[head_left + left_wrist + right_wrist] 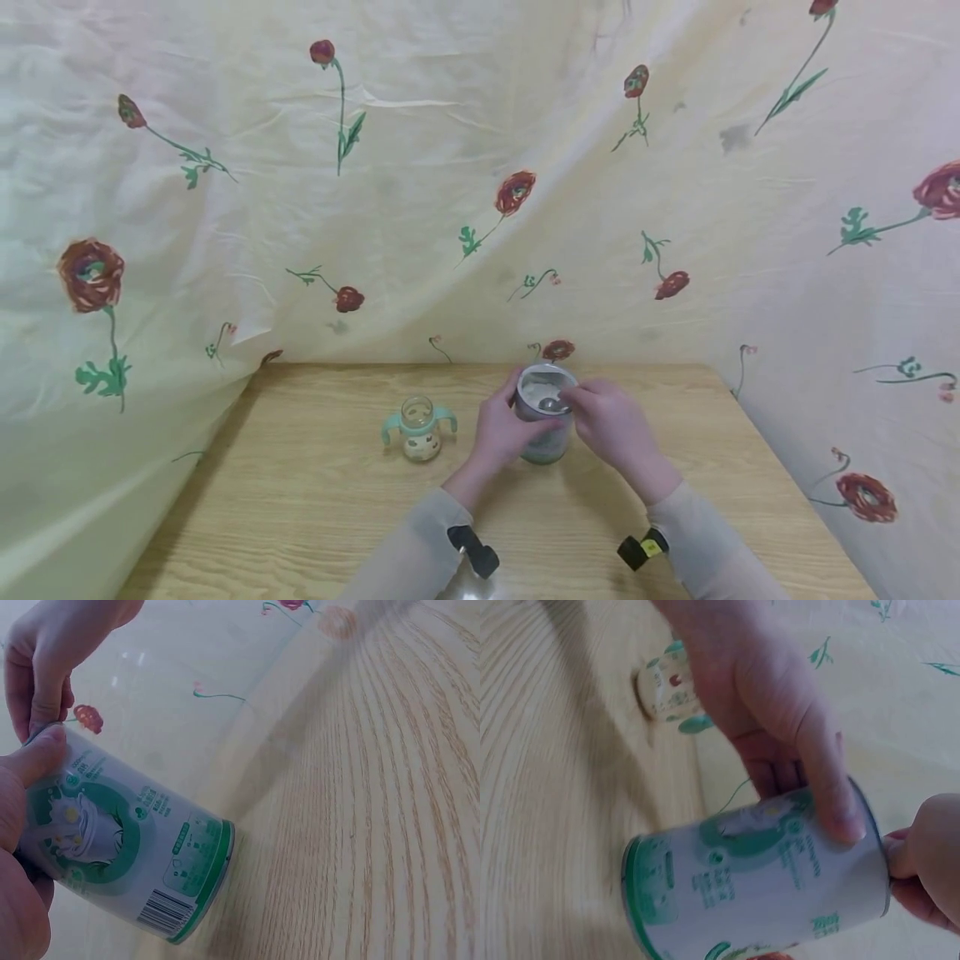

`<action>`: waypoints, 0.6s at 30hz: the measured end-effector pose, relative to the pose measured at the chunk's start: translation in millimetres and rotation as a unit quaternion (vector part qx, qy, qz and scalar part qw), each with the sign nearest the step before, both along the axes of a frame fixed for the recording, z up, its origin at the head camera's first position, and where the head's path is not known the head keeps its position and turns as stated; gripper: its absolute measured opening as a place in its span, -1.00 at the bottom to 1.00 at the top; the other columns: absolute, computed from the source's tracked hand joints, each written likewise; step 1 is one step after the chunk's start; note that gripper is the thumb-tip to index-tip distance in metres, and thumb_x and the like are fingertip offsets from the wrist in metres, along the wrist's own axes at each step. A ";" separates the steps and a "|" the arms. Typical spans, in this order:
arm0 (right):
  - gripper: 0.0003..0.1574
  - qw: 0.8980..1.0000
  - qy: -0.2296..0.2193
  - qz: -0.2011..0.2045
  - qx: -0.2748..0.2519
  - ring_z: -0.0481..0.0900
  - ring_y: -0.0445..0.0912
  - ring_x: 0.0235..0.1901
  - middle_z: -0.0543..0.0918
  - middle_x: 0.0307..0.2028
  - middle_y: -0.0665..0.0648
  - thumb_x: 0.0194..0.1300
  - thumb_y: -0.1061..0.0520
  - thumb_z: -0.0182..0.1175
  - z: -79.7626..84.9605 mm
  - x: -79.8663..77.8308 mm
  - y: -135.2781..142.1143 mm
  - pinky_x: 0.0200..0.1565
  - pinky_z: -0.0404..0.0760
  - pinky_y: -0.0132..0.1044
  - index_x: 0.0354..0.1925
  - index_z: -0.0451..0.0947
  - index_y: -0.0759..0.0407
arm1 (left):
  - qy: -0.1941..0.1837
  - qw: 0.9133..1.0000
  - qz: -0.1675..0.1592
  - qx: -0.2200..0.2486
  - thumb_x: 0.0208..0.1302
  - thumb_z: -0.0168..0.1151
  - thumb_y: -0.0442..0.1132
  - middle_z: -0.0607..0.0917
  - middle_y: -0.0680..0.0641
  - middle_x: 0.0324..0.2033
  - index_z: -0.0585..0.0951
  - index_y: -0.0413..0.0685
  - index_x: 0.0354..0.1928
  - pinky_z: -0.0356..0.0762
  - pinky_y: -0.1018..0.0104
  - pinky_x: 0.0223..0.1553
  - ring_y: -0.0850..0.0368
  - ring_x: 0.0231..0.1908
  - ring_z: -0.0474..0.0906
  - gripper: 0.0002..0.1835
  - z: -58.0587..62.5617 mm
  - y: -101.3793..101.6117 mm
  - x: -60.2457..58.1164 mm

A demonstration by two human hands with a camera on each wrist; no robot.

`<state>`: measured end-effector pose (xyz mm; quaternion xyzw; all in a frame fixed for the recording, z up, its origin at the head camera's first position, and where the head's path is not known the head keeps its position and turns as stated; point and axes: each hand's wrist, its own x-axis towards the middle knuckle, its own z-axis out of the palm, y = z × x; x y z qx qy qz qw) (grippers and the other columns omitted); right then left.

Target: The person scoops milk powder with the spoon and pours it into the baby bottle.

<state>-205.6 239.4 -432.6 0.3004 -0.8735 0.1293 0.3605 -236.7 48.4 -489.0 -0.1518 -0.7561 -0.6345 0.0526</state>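
Note:
A white and green milk powder can [544, 452] is upright with its mouth uncovered, pale powder [536, 393] showing inside. My left hand [504, 427] grips its side, the thumb [841, 810] across the printed front near the rim. At the mouth, my right hand [613, 423] pinches a small metal spoon [551, 405], whose bowl is inside the can. Both wrist views hide the spoon behind the can wall and fingers. Left of my left hand stands a clear baby bottle [421, 446] with two mint-green handles, its top uncovered.
The wooden table [315, 500] runs back to a flower-printed cloth [420, 225] hanging behind and at both sides. Black straps with small devices [474, 552] sit on both wrists, over light sleeves.

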 end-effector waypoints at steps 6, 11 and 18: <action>-0.86 0.995 -0.096 -0.027 -0.014 0.75 0.09 -0.35 0.79 -0.36 0.17 0.19 0.39 0.50 8.5 1.6 -9.2 -0.27 0.80 0.04 -0.25 0.83 0.28 | 0.002 1.000 -0.004 -0.005 -0.02 0.79 -0.01 0.47 -0.08 0.51 0.34 -0.07 0.62 0.44 0.10 0.45 -0.01 0.47 0.41 0.18 0.1 -0.9 0.5; -0.93 0.990 -0.135 -0.036 -0.024 0.75 0.06 -0.36 0.79 -0.38 0.14 0.25 0.36 0.49 13.0 2.4 -13.7 -0.27 0.79 0.03 -0.26 0.84 0.26 | 0.008 1.000 -0.006 -0.003 -0.01 0.79 -0.02 0.48 -0.08 0.51 0.35 -0.08 0.62 0.44 0.09 0.45 -0.01 0.48 0.41 0.16 -0.4 -0.7 0.8; -0.96 0.980 -0.191 -0.047 -0.038 0.77 0.01 -0.36 0.81 -0.35 0.12 0.32 0.30 0.46 20.1 2.7 -19.4 -0.26 0.80 0.01 -0.25 0.84 0.27 | 0.001 1.000 -0.008 -0.001 0.00 0.79 -0.02 0.44 -0.09 0.53 0.32 -0.10 0.63 0.42 0.12 0.46 0.00 0.49 0.38 0.18 -0.8 -0.7 0.0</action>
